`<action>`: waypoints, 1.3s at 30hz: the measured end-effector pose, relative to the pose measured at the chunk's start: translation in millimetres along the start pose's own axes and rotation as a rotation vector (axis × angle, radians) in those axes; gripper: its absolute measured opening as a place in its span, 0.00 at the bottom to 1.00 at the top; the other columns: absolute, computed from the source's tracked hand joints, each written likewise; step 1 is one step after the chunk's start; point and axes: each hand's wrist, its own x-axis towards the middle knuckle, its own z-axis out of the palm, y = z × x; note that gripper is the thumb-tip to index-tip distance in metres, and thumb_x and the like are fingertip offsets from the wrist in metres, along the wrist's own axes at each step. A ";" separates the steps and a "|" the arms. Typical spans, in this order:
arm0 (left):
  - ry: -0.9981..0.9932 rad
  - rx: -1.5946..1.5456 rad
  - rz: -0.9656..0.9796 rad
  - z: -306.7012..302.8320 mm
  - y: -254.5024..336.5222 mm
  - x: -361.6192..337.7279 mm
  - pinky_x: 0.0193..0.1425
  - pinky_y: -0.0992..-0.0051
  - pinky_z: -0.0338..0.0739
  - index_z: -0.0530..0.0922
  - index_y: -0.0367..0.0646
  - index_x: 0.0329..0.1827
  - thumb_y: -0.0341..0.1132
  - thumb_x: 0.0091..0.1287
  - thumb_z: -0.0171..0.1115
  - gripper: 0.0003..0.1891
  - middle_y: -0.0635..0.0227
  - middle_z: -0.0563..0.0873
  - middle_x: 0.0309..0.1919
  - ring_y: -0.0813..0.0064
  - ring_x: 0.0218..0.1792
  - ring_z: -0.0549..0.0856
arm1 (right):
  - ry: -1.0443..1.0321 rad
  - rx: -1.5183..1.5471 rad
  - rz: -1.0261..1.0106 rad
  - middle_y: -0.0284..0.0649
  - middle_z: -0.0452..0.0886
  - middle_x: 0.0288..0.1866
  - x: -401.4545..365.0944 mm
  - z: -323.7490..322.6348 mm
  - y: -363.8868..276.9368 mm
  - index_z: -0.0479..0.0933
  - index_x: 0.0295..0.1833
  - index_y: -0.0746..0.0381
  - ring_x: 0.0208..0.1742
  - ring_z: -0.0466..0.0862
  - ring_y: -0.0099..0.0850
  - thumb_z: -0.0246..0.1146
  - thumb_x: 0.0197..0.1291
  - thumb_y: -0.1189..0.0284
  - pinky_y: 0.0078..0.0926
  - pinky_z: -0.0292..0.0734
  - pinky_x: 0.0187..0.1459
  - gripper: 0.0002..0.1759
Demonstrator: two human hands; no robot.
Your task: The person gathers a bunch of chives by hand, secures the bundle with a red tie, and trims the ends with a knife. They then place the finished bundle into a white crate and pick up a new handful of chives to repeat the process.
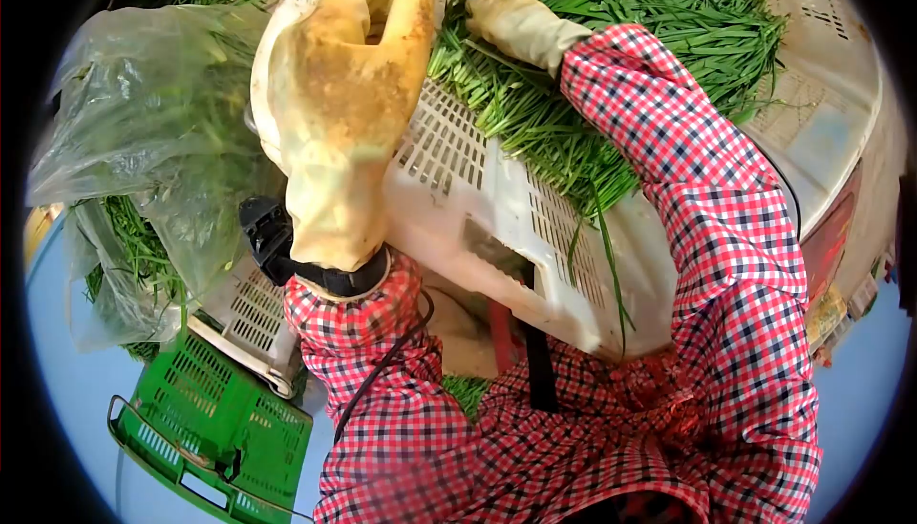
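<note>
My left hand (pixel 349 75), in a soiled yellowish rubber glove, is raised close to the camera. Its fingers point up and stand apart, with nothing visible between them. A black strap with a buckle (pixel 267 237) circles that wrist. My right hand (pixel 516 22), in a pale glove, rests at the upper left of a large heap of garlic chives (pixel 659 8). Its fingers curl down into the leaves, so the fingertips are hidden. The heap lies in a white slotted plastic crate (pixel 449 156), pale cut ends toward me, with a few loose leaves hanging over the near side.
At left, a clear plastic bag (pixel 153 113) covers more greens (pixel 134 237) above another white crate (pixel 253 309). A green plastic crate (pixel 220 419) with a wire handle sits at lower left on the blue floor (pixel 76 409). Several small packages (pixel 841 314) lie at far right.
</note>
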 end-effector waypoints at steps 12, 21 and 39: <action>-0.005 0.021 0.052 1.3 -1.9 -0.8 0.46 0.78 0.79 0.85 0.43 0.52 0.40 0.68 0.63 0.14 0.65 0.90 0.37 0.76 0.40 0.88 | 0.314 -0.026 -0.241 0.35 0.81 0.53 -25.5 52.4 3.1 0.81 0.49 0.55 0.58 0.79 0.33 0.59 0.63 0.68 0.36 0.75 0.57 0.11; 0.192 0.022 0.187 7.7 3.9 -3.0 0.36 0.71 0.79 0.86 0.39 0.38 0.37 0.64 0.65 0.10 0.58 0.87 0.25 0.64 0.26 0.85 | -0.177 0.233 -0.064 0.45 0.84 0.40 -72.8 3.1 -19.1 0.76 0.55 0.66 0.47 0.83 0.43 0.59 0.65 0.62 0.41 0.78 0.52 0.21; 0.128 0.118 0.145 4.6 -4.9 -0.9 0.42 0.73 0.79 0.87 0.44 0.44 0.41 0.64 0.65 0.12 0.61 0.89 0.33 0.67 0.35 0.88 | -0.121 -0.095 -0.162 0.33 0.79 0.46 -113.6 -6.0 -59.7 0.82 0.55 0.51 0.52 0.78 0.34 0.63 0.56 0.68 0.35 0.72 0.42 0.19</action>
